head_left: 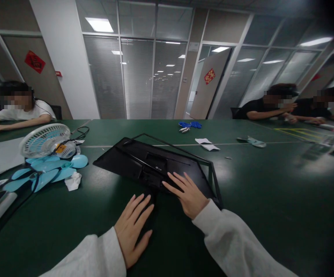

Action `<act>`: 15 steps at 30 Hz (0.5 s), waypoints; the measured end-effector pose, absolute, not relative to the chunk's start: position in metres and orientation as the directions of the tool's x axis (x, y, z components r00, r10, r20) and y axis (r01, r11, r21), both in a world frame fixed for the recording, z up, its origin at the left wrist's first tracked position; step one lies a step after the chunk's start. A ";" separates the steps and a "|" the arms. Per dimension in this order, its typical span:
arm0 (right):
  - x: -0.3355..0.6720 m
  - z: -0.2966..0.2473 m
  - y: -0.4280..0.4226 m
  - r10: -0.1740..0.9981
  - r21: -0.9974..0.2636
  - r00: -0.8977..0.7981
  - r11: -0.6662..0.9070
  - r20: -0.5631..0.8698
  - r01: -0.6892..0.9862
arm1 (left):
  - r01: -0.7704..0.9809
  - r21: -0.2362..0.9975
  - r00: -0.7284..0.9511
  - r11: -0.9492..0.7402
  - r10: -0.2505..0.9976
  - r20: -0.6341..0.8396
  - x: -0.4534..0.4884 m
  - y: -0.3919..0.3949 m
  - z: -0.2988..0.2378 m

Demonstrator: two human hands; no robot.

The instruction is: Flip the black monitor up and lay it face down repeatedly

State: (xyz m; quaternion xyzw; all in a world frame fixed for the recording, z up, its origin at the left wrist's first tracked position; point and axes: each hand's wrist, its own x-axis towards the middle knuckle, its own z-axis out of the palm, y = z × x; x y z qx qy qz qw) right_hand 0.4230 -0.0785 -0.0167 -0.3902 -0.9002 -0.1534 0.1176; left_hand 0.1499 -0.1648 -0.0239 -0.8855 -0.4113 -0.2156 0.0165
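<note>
A black LG monitor back cover lies on the green table with its logo side up. Along its far and right edges runs a thin black frame, which stands partly off the panel. My right hand rests over the panel's near right part, fingers spread and holding nothing. Just in front of the panel, my left hand is flat with its fingers apart, over or on the table. Whether the left fingertips touch anything I cannot tell.
On the left stand a white fan housing and light-blue fan blades, with crumpled tissue alongside. Blue gloves and white paper lie on the far side of the table. Several people sit around it.
</note>
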 end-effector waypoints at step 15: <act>0.425 0.006 -0.092 0.514 0.132 -0.791 0.805 0.332 0.578 | 0.363 0.223 0.861 -0.905 0.417 0.291 0.146 -0.161 -0.021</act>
